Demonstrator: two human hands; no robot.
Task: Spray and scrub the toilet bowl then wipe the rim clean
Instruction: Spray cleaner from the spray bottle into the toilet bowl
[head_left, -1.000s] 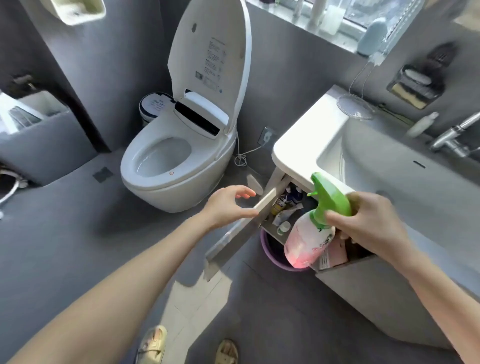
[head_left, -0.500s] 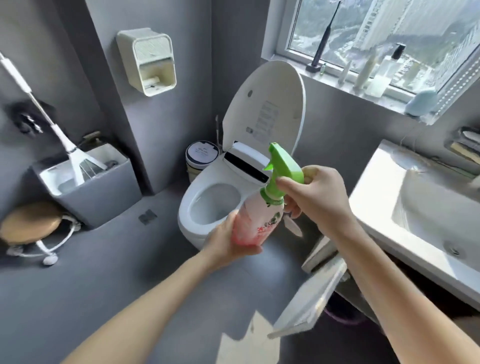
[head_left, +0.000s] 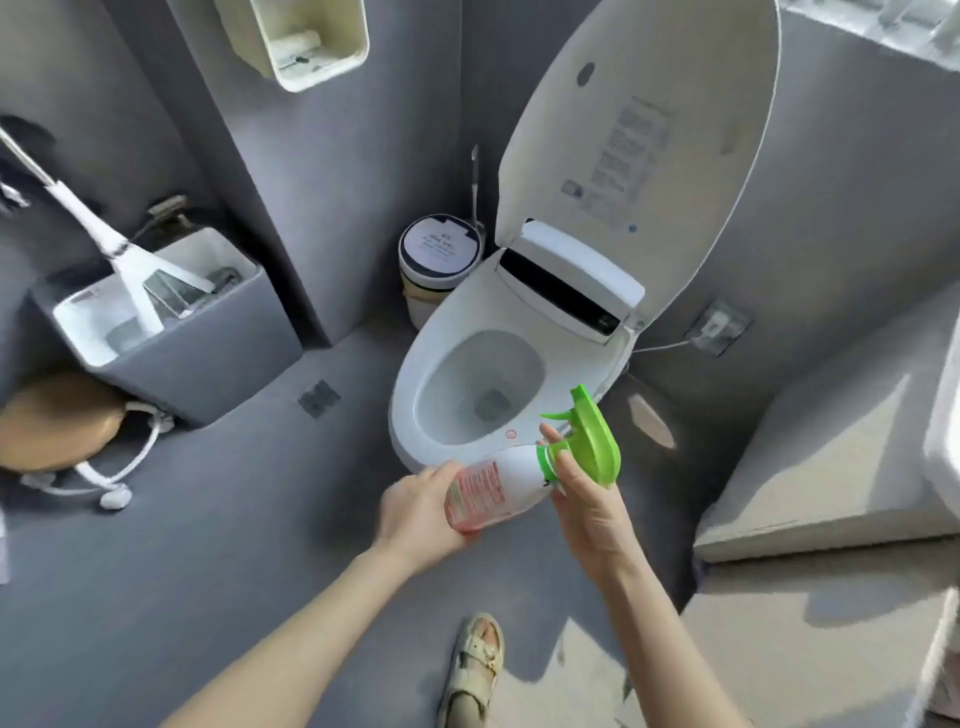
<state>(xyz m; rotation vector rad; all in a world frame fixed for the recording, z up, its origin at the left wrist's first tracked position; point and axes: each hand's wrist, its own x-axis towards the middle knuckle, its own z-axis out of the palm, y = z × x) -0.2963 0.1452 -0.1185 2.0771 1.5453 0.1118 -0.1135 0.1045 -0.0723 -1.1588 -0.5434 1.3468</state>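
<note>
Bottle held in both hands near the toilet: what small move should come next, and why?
Probably aim the nozzle into the bowl: the spray bottle lies sideways, left hand on its body, right hand at the green trigger head, lid up.

This is a home bathroom: a white toilet (head_left: 498, 395) stands with its lid (head_left: 639, 145) raised against a grey wall (head_left: 363, 171), a small bin (head_left: 439, 265) tucked just beside it. A paper holder (head_left: 306, 41) hangs on the wall above, and a low grey mop basin (head_left: 171, 317) with a mop (head_left: 119, 254) leaning in it sits to the left on the grey floor (head_left: 208, 545). A round stool (head_left: 57, 421) stands near the basin, and a sandalled foot (head_left: 475, 665) shows at the bottom edge.
</note>
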